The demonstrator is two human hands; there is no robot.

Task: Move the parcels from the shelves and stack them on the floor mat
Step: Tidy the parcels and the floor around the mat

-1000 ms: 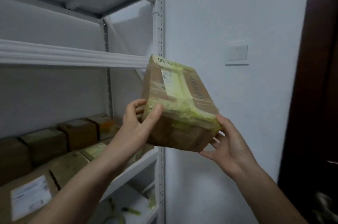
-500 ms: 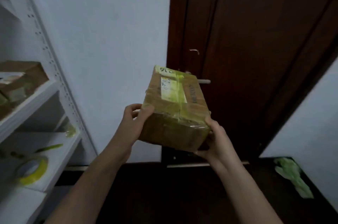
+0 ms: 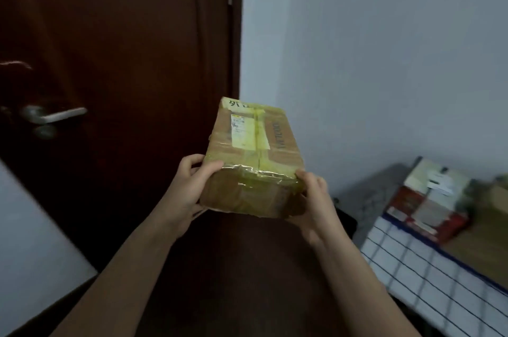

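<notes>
I hold the taped parcel (image 3: 254, 155) between my left hand (image 3: 189, 189) and right hand (image 3: 316, 200), both curled round its near end

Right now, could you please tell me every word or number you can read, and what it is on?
None reads clearly.
Held parcel, black handwriting at far end: illegible.
Its white label: print too small.
Its printed word along the right side: blurred.
Red-and-white box, white labels: blurred.
</notes>
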